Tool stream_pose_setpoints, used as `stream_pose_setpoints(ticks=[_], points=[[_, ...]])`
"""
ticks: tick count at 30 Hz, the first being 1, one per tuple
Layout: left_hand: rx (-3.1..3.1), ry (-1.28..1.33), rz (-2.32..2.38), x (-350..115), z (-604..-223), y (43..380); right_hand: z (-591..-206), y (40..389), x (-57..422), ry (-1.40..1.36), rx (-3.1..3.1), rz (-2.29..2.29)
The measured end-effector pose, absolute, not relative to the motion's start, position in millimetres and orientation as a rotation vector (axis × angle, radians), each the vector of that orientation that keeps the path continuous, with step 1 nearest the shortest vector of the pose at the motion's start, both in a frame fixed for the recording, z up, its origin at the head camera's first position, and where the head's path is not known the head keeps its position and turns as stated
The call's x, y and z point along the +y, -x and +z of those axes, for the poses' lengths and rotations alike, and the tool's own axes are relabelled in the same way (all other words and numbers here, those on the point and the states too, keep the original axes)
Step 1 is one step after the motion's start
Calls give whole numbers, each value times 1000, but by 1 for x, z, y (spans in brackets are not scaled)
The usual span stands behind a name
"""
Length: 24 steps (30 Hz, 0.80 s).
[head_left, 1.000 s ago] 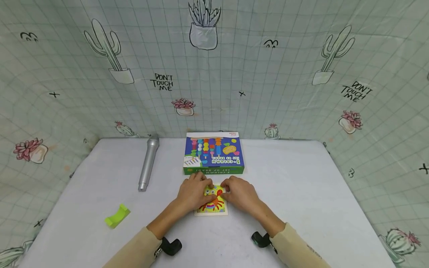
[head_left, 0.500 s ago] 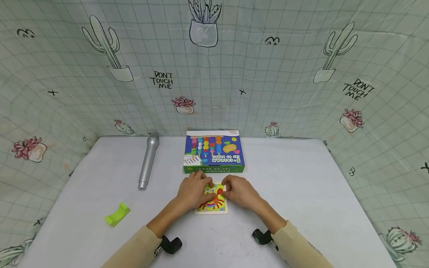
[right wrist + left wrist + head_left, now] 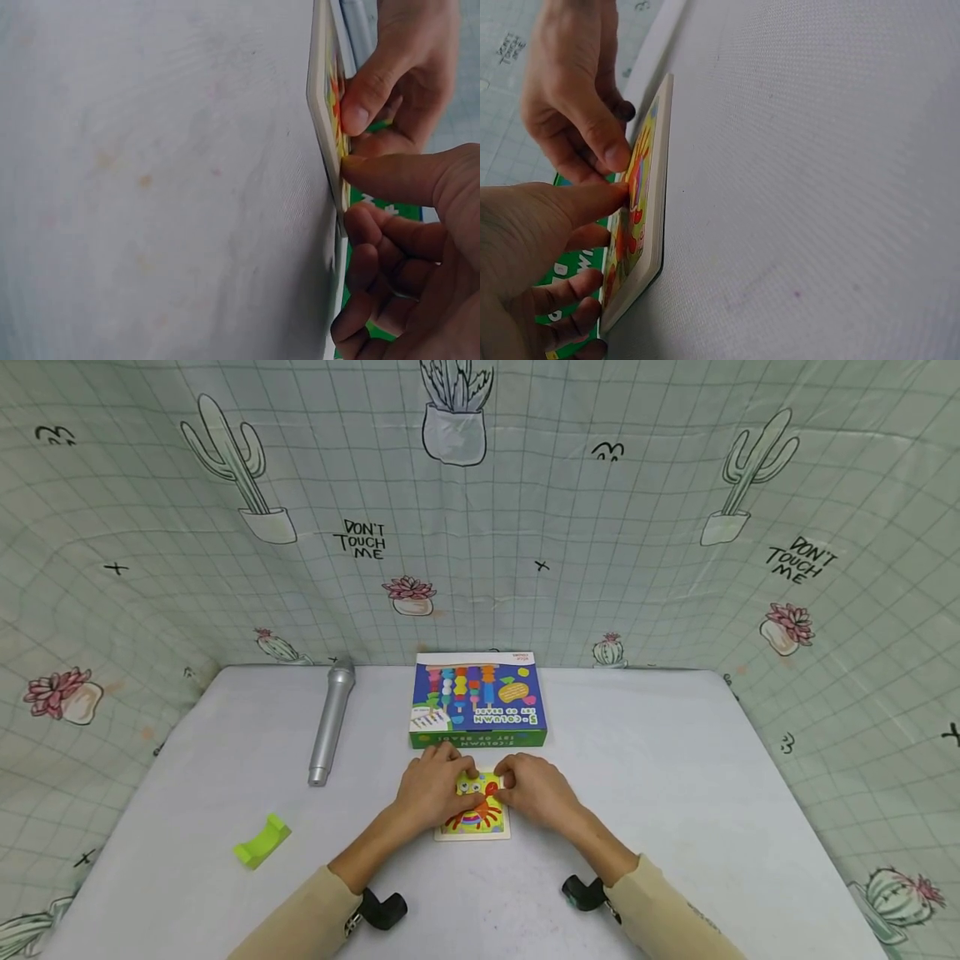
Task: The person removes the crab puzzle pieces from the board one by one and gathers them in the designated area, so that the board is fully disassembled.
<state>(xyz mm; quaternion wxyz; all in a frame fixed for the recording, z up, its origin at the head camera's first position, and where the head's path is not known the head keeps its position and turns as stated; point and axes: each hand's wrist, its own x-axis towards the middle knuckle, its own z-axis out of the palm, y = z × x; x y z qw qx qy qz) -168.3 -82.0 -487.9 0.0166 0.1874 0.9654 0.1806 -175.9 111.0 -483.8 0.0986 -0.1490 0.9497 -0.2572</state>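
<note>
Left hand [image 3: 431, 789]: in from lower left, its thumb across the face of the puzzle board [image 3: 471, 837], fingers bent at the rim; a partly closed hold on the board.
Right hand [image 3: 537, 789]: in from lower right, thumb pressing the face, fingers curled by the upper right corner, also holding the board, thumbs close together in both wrist views.
Puzzle board: just below centre of the frame, on the white tabletop [image 3: 675, 793], pale lower rim showing below the hands; left and upper edges partly hidden.
Room: tabletop stretches from the right hand to the slanting right edge; a narrow strip separates board and bead box [image 3: 480, 697].
Left side: a silver microphone-shaped stick [image 3: 330, 724] stands off at centre left, a curved green block [image 3: 262, 842] lower left, both well apart from the hands.
Far edge: patterned cloth [image 3: 637, 527] rises right behind it.
Board's filling: a red and orange crab [image 3: 489, 817] on yellow, googly eyes up top, rainbow stripe below, partly covered by the thumbs.
Bead box: upper centre, lid printed upside down with strung beads; closed, contents hidden.
</note>
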Motion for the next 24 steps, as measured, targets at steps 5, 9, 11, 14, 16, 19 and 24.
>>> stream_pose_setpoints(ticks=[5, 9, 11, 14, 16, 19, 24], points=[[2990, -573, 587, -82, -489, 168, -481, 174, 109, 403, 2805, -760], [2993, -573, 582, -83, -490, 169, -481, 174, 108, 391, 2812, -765], [2996, -578, 577, -83, -490, 169, -481, 174, 108, 385, 2809, -779], [3000, -578, 571, -84, -490, 170, -481, 174, 108, 395, 2793, -807], [3006, -575, 568, -84, -490, 170, -482, 175, 109, 408, 2776, -837], [3002, -567, 574, -84, -488, 169, -485, 177, 112, 424, 2746, -870], [2987, -571, 577, -81, -487, 168, -490, 180, 117, 409, 2694, -902]])
